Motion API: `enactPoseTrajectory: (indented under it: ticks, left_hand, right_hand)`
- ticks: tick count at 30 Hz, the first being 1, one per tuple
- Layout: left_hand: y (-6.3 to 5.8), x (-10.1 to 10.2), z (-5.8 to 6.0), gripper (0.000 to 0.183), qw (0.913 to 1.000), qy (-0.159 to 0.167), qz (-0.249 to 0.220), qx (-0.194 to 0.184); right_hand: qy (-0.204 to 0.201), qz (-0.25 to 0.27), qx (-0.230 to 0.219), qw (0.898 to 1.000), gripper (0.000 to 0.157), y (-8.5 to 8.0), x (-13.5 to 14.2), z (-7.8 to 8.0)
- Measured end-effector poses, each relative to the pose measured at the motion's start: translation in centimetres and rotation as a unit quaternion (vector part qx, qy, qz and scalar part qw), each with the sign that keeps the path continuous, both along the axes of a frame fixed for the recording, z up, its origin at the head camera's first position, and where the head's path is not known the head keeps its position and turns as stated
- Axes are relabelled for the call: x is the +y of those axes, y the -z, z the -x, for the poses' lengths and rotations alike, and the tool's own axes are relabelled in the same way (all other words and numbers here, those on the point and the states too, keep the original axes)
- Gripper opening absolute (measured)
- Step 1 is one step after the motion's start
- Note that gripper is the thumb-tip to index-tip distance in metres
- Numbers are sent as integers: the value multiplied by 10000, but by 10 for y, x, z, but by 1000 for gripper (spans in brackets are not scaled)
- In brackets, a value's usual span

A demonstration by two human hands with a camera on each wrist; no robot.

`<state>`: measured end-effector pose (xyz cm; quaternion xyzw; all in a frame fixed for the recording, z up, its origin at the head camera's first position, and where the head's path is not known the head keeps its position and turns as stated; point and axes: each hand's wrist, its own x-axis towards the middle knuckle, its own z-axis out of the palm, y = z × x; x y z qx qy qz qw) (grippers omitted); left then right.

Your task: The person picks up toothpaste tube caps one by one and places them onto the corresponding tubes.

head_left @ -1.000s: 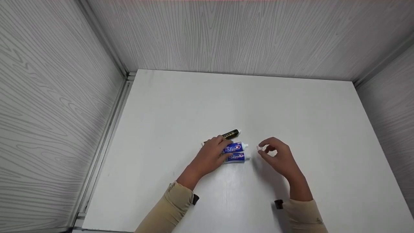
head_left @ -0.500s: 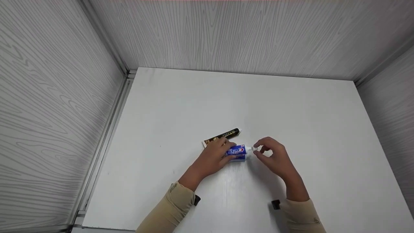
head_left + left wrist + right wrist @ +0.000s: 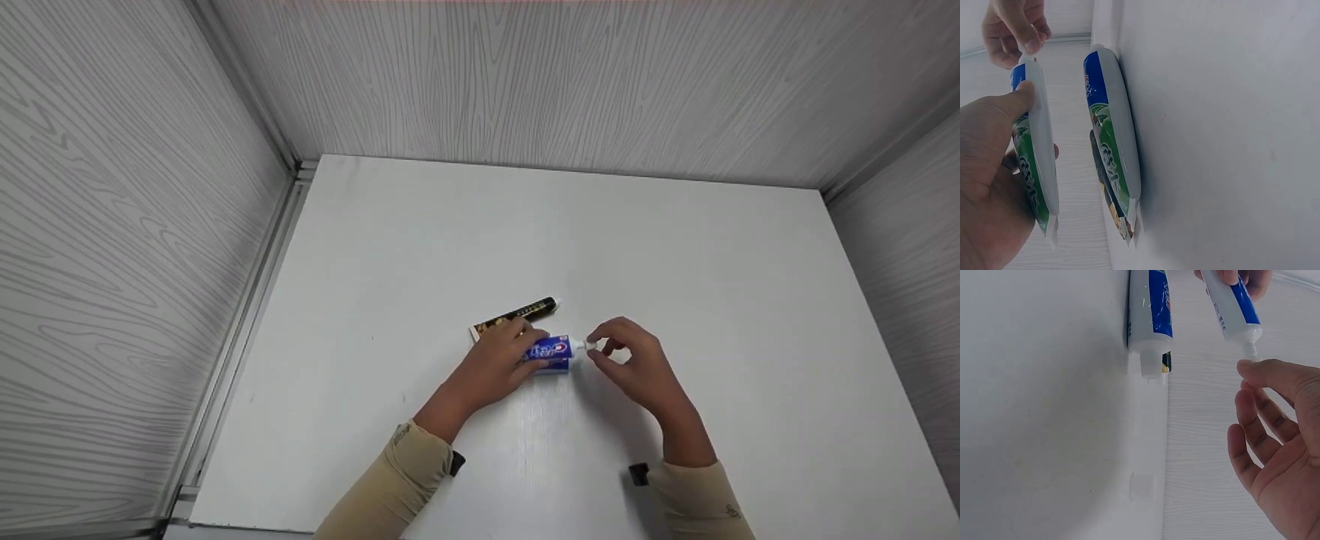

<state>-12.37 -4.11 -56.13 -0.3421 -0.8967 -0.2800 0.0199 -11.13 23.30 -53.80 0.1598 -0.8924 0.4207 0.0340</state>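
My left hand (image 3: 491,367) grips a blue, green and white toothpaste tube (image 3: 1026,152), thumb on one side, and lifts it off the tabletop. The tube's white threaded nozzle (image 3: 1249,347) points right. At its tip, my right hand (image 3: 641,371) pinches a small white cap (image 3: 592,346) between thumb and index finger; the fingertips hide most of it. The other right fingers are loosely bent. Below the held tube, a second matching toothpaste tube (image 3: 1114,126) lies on the table. Beyond it is a black and gold tube (image 3: 529,309), partly covered by my left hand in the head view.
A white tabletop (image 3: 420,232) spreads under everything, with wood-grain panels (image 3: 480,82) at the back and both sides. A pale cap-like shape (image 3: 1143,488) shows faintly on the table in the right wrist view. Dark wrist mounts stick out from both tan sleeves (image 3: 416,465).
My left hand has raised one blue tube over the other. My right hand has brought the cap leftward from a short gap to the nozzle, and it stays there over the last half second.
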Motion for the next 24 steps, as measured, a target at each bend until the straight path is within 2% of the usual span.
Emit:
enactPoseTrajectory:
  ticks: [12, 24]
  left_hand:
    - [-1, 3, -1, 44, 10000, 14, 35, -18]
    - [-4, 4, -6, 43, 10000, 53, -27, -65]
  right_hand:
    - [-152, 21, 168, 9997, 28, 3, -2, -2]
    - [-703, -105, -362, 9968, 21, -3, 7, -1]
